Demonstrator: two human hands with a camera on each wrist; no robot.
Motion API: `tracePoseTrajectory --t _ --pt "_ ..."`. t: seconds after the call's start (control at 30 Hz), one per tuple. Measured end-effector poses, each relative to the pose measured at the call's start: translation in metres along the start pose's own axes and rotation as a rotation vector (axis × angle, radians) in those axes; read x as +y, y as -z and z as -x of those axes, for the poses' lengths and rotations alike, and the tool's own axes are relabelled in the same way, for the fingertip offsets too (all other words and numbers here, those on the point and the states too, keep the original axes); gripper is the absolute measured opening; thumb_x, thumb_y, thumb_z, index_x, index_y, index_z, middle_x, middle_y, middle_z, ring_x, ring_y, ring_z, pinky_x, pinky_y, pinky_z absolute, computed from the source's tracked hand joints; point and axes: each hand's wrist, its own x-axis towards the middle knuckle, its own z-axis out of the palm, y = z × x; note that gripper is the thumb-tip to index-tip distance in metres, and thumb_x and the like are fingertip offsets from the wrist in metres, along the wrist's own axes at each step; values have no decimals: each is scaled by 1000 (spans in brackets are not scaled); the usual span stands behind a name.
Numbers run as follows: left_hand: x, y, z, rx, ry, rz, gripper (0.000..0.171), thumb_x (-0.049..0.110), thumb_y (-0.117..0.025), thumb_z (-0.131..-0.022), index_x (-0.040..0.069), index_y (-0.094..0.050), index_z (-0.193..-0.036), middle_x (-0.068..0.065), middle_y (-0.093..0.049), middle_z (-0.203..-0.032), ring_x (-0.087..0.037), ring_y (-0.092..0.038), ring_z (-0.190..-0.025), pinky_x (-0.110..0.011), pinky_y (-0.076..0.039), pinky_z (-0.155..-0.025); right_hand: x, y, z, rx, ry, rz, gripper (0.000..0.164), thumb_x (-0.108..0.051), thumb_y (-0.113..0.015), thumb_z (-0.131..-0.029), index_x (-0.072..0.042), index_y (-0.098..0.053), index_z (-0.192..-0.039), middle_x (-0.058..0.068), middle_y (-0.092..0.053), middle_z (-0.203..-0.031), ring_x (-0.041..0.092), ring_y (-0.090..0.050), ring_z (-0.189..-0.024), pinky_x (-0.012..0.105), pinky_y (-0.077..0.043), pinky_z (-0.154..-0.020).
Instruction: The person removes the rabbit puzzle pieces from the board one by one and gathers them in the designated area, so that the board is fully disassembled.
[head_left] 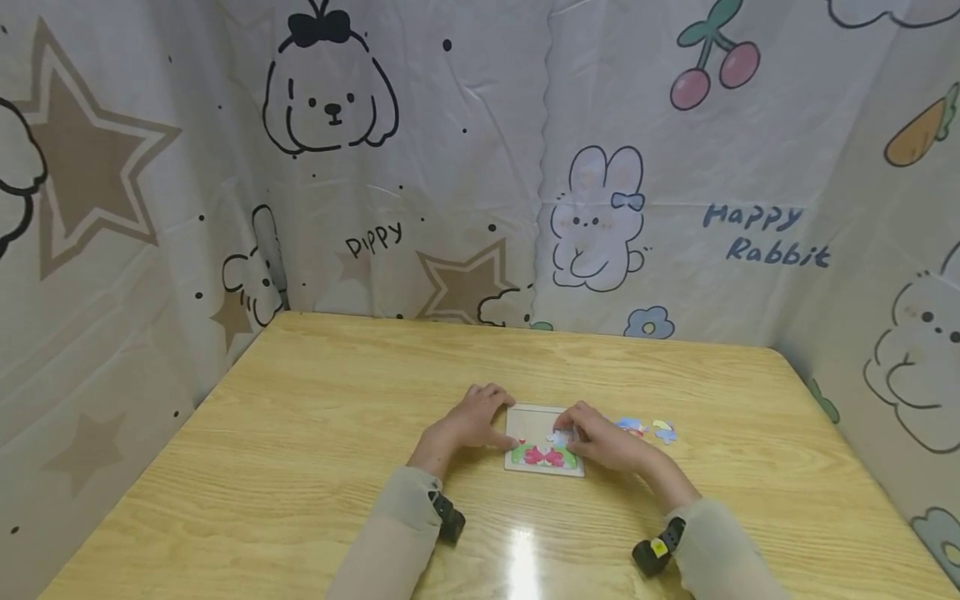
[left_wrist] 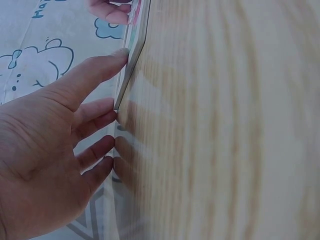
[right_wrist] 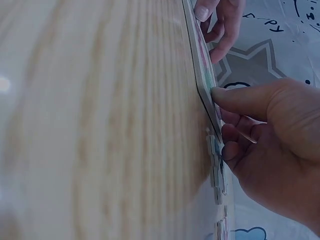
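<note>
A small jigsaw puzzle tray (head_left: 532, 414) with a pale rim lies on the table. Green and pink pieces (head_left: 533, 456) fill its near part, while bare backing shows at the far side. My left hand (head_left: 474, 419) rests at the tray's left side, thumb on the rim and loosely extended fingers around the far-left corner. At the right side, my right hand (head_left: 602, 437) pinches a light-blue and white puzzle piece (head_left: 556, 437) between thumb and curled fingers, close over the tray. The fingers partly hide this piece.
Just right of the tray lie loose puzzle pieces (head_left: 664, 432), some beside and partly behind my right hand. The wooden table (head_left: 337, 400) meets a printed cloth (head_left: 465, 183) at the back and sides. A black camera is strapped on each wrist.
</note>
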Motion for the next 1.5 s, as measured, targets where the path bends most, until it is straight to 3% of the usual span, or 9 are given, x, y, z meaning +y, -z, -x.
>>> tracePoseTrajectory --t 0.4,0.63,1.03,1.27,1.5 --pt "1 0 0 -2 6 -5 66 36 -78 -82 13 -51 -137 -6 -45 -147 -26 -38 -132 -44 -35 -118 -3 -3 -1 40 13 10 23 2 -57 -94 -4 -51 -115 9 -45 -105 16 -41 -92 20 -39 -76" --pt "0 1 0 1 6 2 66 36 -78 -82 13 -51 -137 -6 -45 -147 -27 -37 -133 -44 -35 -118 -8 -4 -1 97 41 111 23 6 -57 -91 -6 -55 -110 6 -52 -106 19 -53 -102 32 -50 -92" --pt "1 1 0 -4 9 -12 65 36 -78 -82 13 -51 -137 -6 -44 -147 -27 -37 -134 -45 -35 -118 -11 -4 -2 160 65 136 20 6 -57 -93 -10 -58 -104 2 -56 -102 19 -59 -101 34 -55 -87" --pt "1 1 -1 -6 4 -21 66 37 -78 -82 13 -51 -137 -6 -45 -146 -26 -38 -131 -44 -36 -117 -16 -3 -4 184 124 222 20 7 -60 -90 -9 -60 -101 1 -57 -98 15 -58 -93 31 -56 -82" --pt "0 0 -1 -7 4 -15 65 36 -78 -83 13 -51 -137 -6 -45 -146 -26 -37 -132 -44 -36 -117 -9 -2 0 181 81 123 20 8 -58 -91 -10 -60 -101 3 -60 -100 19 -60 -97 35 -57 -86"
